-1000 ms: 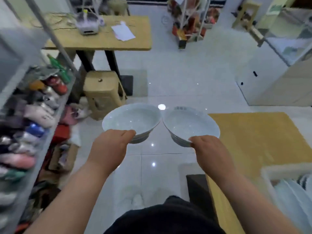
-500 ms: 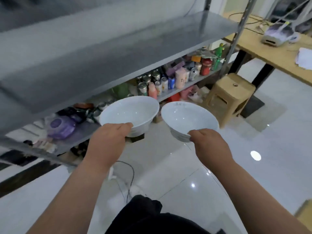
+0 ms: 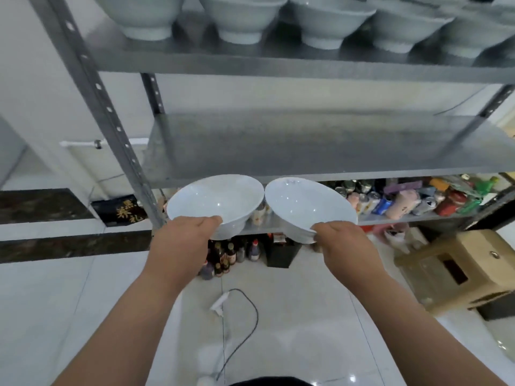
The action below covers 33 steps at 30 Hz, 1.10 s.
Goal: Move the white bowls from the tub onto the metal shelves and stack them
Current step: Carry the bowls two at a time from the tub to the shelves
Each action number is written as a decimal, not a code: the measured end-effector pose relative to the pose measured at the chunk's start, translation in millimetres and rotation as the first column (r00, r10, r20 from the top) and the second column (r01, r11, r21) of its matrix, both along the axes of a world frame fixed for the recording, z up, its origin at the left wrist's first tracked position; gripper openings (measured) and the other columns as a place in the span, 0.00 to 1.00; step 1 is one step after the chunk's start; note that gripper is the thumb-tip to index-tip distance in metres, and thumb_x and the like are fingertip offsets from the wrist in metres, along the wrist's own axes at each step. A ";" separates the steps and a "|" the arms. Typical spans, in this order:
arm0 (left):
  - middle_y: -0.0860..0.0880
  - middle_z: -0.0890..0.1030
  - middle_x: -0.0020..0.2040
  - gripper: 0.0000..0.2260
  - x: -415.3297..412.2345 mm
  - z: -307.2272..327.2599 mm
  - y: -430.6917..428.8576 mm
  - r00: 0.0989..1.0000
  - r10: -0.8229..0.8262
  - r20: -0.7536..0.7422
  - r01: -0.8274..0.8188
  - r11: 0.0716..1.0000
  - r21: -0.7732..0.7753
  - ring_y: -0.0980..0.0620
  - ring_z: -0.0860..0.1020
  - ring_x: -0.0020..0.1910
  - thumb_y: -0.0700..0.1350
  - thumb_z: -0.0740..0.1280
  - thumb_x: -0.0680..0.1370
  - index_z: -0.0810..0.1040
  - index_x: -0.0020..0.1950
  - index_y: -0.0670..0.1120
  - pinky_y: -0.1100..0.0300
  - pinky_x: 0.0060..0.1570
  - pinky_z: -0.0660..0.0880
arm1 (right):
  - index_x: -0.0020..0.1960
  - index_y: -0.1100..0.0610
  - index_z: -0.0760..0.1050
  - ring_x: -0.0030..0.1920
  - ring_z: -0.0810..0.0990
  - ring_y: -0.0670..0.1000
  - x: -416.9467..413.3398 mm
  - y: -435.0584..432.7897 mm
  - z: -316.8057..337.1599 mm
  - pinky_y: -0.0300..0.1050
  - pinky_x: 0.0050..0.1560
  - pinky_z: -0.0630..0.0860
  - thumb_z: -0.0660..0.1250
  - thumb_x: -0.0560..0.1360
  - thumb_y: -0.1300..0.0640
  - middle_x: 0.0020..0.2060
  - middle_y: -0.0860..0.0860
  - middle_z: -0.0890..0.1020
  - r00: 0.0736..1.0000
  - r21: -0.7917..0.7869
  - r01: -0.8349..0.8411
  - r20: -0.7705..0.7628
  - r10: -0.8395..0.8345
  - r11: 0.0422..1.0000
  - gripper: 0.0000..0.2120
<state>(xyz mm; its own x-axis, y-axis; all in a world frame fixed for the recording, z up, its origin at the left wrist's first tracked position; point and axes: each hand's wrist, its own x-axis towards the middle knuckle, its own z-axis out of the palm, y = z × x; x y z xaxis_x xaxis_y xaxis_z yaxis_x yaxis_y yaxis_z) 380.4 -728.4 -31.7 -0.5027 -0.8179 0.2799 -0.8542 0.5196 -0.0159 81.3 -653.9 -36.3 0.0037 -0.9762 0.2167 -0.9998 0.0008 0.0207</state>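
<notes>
At the right of the frame a tan plastic stool (image 3: 462, 270) stood on the glossy white floor (image 3: 292, 316). Dark sauce bottles (image 3: 227, 256) clustered at center, a black cable (image 3: 245, 324) curled below them, and colourful cans and bottles (image 3: 404, 200) crowded the right middle.

A home storeroom or back-of-kitchen area: bare metal shelving (image 3: 292, 151) over white tile holds rows of white bowls (image 3: 242, 15), sauce bottles (image 3: 225, 256) and canned drinks (image 3: 381, 203).
</notes>
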 end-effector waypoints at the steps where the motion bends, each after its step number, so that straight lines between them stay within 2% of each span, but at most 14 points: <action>1: 0.48 0.84 0.38 0.25 9.5 2.1 -10.2 1.000 0.002 -0.007 -0.002 1.000 -0.013 0.42 0.80 0.34 0.33 0.76 0.59 0.83 0.54 0.46 0.56 0.26 0.75 | 0.44 0.53 0.79 0.36 0.78 0.56 8.3 -13.9 3.0 0.45 0.34 0.72 0.72 0.65 0.66 0.34 0.50 0.81 1.000 -0.007 -0.007 -0.011 0.007 1.000 0.11; 4: 0.48 0.84 0.37 0.23 31.8 8.6 -39.2 1.000 0.018 -0.025 -0.019 0.999 -0.050 0.42 0.79 0.32 0.32 0.76 0.61 0.83 0.54 0.45 0.56 0.25 0.74 | 0.45 0.54 0.79 0.37 0.79 0.56 26.6 -49.3 8.5 0.44 0.36 0.69 0.73 0.67 0.64 0.35 0.50 0.82 0.999 -0.038 -0.031 -0.034 0.030 0.999 0.10; 9: 0.48 0.84 0.36 0.23 48.4 7.4 -80.8 0.999 -0.036 0.034 0.039 0.997 -0.066 0.42 0.79 0.30 0.33 0.77 0.59 0.83 0.52 0.44 0.57 0.26 0.73 | 0.42 0.55 0.79 0.33 0.78 0.56 44.3 -92.5 9.8 0.40 0.33 0.63 0.76 0.62 0.66 0.32 0.50 0.80 0.997 -0.096 -0.065 -0.041 0.062 0.993 0.13; 11: 0.48 0.84 0.36 0.19 49.6 3.1 -97.0 0.998 -0.048 0.046 0.051 0.997 -0.053 0.43 0.79 0.30 0.35 0.74 0.62 0.83 0.52 0.44 0.58 0.26 0.72 | 0.42 0.56 0.78 0.33 0.77 0.56 47.9 -109.7 6.0 0.40 0.31 0.64 0.75 0.62 0.68 0.32 0.49 0.80 0.997 -0.088 -0.072 -0.022 0.071 0.993 0.12; 13: 0.48 0.84 0.36 0.15 49.1 -1.4 -113.1 0.998 -0.043 0.046 0.045 0.998 -0.045 0.44 0.79 0.30 0.38 0.70 0.66 0.82 0.52 0.45 0.59 0.26 0.70 | 0.44 0.55 0.77 0.36 0.78 0.57 48.8 -128.4 -0.4 0.44 0.30 0.71 0.71 0.66 0.67 0.35 0.49 0.82 0.998 -0.055 -0.069 0.003 0.069 0.996 0.10; 15: 0.49 0.84 0.36 0.18 47.9 -5.2 -129.5 0.998 -0.020 0.060 0.023 0.998 -0.060 0.44 0.79 0.29 0.36 0.72 0.63 0.82 0.53 0.45 0.59 0.25 0.70 | 0.48 0.54 0.77 0.40 0.79 0.56 49.5 -145.8 -6.4 0.48 0.34 0.76 0.67 0.69 0.66 0.40 0.48 0.83 0.998 -0.018 -0.057 0.016 0.058 0.998 0.10; 17: 0.49 0.83 0.35 0.21 46.4 -7.0 -145.6 0.998 0.003 0.070 0.002 0.998 -0.069 0.45 0.78 0.28 0.34 0.73 0.60 0.82 0.53 0.45 0.60 0.25 0.70 | 0.50 0.53 0.77 0.42 0.79 0.56 48.9 -163.4 -14.0 0.48 0.37 0.77 0.66 0.70 0.66 0.41 0.48 0.83 0.998 -0.017 -0.061 0.019 0.061 0.998 0.12; 22: 0.48 0.82 0.32 0.22 40.7 -11.9 -188.3 0.990 0.042 0.133 -0.030 0.995 -0.095 0.45 0.78 0.25 0.34 0.75 0.57 0.82 0.51 0.44 0.59 0.25 0.73 | 0.46 0.55 0.80 0.36 0.80 0.59 48.7 -211.5 -28.5 0.46 0.36 0.75 0.71 0.63 0.68 0.36 0.51 0.83 0.997 -0.016 -0.080 -0.021 0.079 0.997 0.15; 24: 0.46 0.83 0.37 0.23 36.5 -14.5 -203.0 0.981 0.055 0.184 -0.048 0.998 -0.038 0.43 0.79 0.29 0.34 0.73 0.60 0.80 0.55 0.43 0.55 0.28 0.76 | 0.43 0.56 0.80 0.32 0.78 0.59 44.2 -229.7 -36.4 0.45 0.33 0.74 0.73 0.57 0.70 0.31 0.53 0.81 0.993 0.009 -0.098 -0.060 0.098 0.995 0.17; 26: 0.45 0.82 0.52 0.27 29.2 -19.8 -219.8 0.971 0.082 0.224 -0.090 0.996 0.023 0.41 0.81 0.44 0.35 0.68 0.69 0.71 0.68 0.46 0.53 0.40 0.77 | 0.43 0.57 0.80 0.32 0.77 0.59 39.7 -247.3 -43.1 0.43 0.33 0.70 0.73 0.54 0.71 0.31 0.53 0.79 0.989 0.034 -0.138 -0.052 0.139 0.990 0.19; 28: 0.48 0.77 0.63 0.28 23.8 -26.2 -235.7 0.953 0.133 0.272 -0.174 0.976 0.133 0.43 0.78 0.56 0.36 0.62 0.75 0.62 0.74 0.49 0.52 0.47 0.75 | 0.50 0.56 0.79 0.42 0.79 0.60 37.0 -265.0 -50.3 0.44 0.39 0.66 0.72 0.62 0.69 0.39 0.54 0.81 0.989 0.045 -0.150 0.005 0.150 0.988 0.18; 30: 0.49 0.78 0.63 0.26 21.7 -33.7 -246.0 0.954 0.149 0.259 -0.190 0.972 0.140 0.45 0.79 0.57 0.36 0.60 0.77 0.63 0.74 0.50 0.51 0.49 0.76 | 0.56 0.53 0.76 0.52 0.78 0.58 35.0 -281.7 -55.5 0.44 0.45 0.67 0.67 0.70 0.66 0.47 0.51 0.81 0.990 0.096 -0.143 0.004 0.143 0.985 0.17; 33: 0.48 0.82 0.57 0.25 23.1 -47.3 -259.4 0.966 0.135 0.220 -0.158 0.983 0.090 0.44 0.82 0.51 0.37 0.66 0.74 0.69 0.70 0.48 0.51 0.45 0.80 | 0.49 0.53 0.78 0.45 0.79 0.57 28.7 -299.4 -64.1 0.45 0.42 0.75 0.70 0.65 0.68 0.40 0.50 0.82 0.986 0.033 -0.165 0.029 0.164 0.986 0.17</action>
<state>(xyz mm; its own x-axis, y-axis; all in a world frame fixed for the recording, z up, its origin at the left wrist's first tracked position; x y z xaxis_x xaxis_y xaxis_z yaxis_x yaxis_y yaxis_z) 403.6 -987.8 -79.0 -0.4137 -0.9062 0.0877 -0.9041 0.3975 -0.1569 110.0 -953.4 -100.4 0.1600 -0.9697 0.1845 -0.9864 -0.1643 -0.0081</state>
